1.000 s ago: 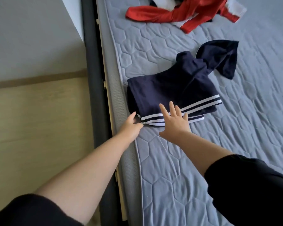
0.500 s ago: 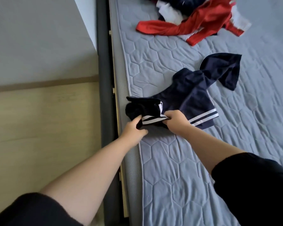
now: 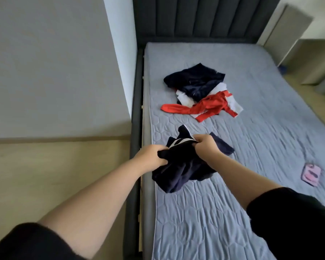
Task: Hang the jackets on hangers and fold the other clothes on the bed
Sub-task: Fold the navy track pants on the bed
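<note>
Grey quilted mattress (image 3: 251, 113) fills the frame, dark headboard (image 3: 195, 17) beyond. Mid-bed sits a red, white and navy clothes pile (image 3: 201, 94). Nearer, bunched navy garment (image 3: 182, 171) hangs above the left edge: left hand (image 3: 150, 156) fists it, right hand (image 3: 204, 145) pinches its white-striped hem. Pink object (image 3: 310, 174) lies right.

The light was soft, even and fairly bright, strongest at the pale upper right corner; the bunched navy garment with white stripes (image 3: 178, 171) threw only a faint shadow on the grey-blue quilted mattress (image 3: 204, 212); motion blur smeared the small flat pink object (image 3: 310, 174) and the quilting near it; the wide lens bowed the dark upholstered bed frame (image 3: 134, 128) along its long side.
</note>
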`<move>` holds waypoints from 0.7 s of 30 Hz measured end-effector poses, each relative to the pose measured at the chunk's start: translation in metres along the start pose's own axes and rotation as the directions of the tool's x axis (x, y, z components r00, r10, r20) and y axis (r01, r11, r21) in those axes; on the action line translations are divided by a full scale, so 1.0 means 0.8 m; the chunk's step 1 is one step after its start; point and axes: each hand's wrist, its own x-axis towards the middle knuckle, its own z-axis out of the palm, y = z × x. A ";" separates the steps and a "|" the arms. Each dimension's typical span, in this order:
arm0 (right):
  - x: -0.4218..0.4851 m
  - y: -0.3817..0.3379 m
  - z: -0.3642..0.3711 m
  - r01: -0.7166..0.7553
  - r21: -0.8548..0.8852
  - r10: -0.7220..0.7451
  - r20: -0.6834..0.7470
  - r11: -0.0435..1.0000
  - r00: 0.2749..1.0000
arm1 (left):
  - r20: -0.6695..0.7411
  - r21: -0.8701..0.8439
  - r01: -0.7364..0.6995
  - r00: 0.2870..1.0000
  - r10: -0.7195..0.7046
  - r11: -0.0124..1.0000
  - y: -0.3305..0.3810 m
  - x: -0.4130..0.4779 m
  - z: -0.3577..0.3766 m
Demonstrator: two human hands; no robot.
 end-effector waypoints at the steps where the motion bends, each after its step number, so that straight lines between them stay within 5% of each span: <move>1: -0.012 -0.029 -0.010 0.032 -0.005 -0.032 -0.010 0.999 0.999 | -0.032 -0.010 -0.015 0.999 0.014 1.000 0.014 -0.017 -0.019; 8: -0.098 -0.198 -0.074 0.220 0.062 -0.217 -0.051 0.974 0.975 | -0.276 -0.264 -0.129 0.960 0.053 0.956 0.106 -0.134 -0.168; 11: -0.141 -0.249 -0.096 0.279 0.124 -0.270 -0.082 0.952 0.959 | -0.311 -0.195 -0.194 0.942 0.128 0.961 0.134 -0.183 -0.220; 21: -0.213 -0.336 -0.144 0.330 0.321 -0.302 -0.133 0.888 0.944 | 0.129 -0.198 -0.263 0.948 0.291 0.944 0.203 -0.262 -0.285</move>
